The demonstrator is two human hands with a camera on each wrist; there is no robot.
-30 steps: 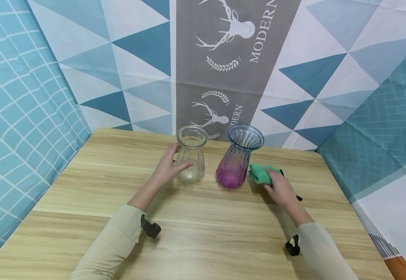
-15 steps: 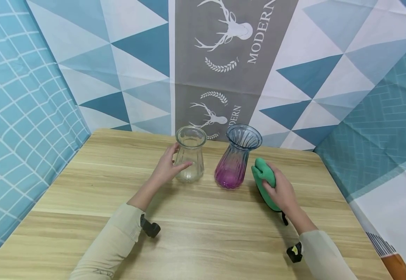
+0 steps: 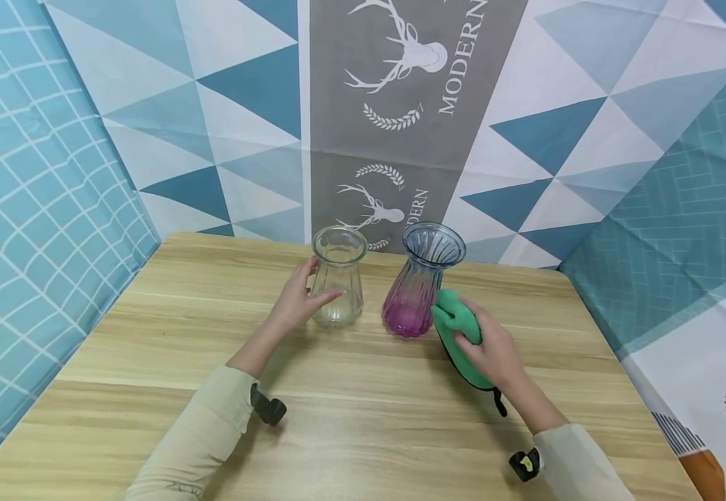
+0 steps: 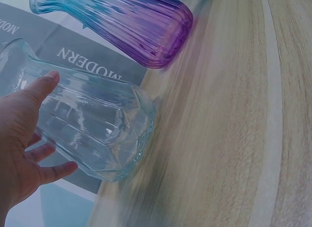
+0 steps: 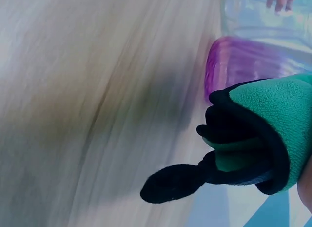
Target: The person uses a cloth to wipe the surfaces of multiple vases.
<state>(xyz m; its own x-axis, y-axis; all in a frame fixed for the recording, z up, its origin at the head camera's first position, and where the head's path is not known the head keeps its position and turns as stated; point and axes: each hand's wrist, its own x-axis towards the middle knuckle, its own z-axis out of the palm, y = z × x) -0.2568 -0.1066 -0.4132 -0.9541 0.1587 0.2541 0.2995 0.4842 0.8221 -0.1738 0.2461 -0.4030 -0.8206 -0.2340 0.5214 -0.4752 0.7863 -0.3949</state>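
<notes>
In the head view a clear glass vase stands upright on the wooden table. My left hand holds its left side, thumb across the front and fingers around the back. In the left wrist view the thumb lies along the ribbed glass of this vase. To its right stands a second glass vase, blue at the flared rim and purple at the base. My right hand grips a folded green cleaning cloth with black edging and a hanging loop. The cloth's folded end overlaps the purple vase's right side.
The light wooden table extends in front of both vases. A patterned cloth backdrop rises right behind the table's back edge. Tiled-print sheets hang at the left, with another patterned sheet on the right.
My right hand has turned the cloth, so more of it hangs down, then brought it left against the purple vase. The left hand stays at the clear vase.
</notes>
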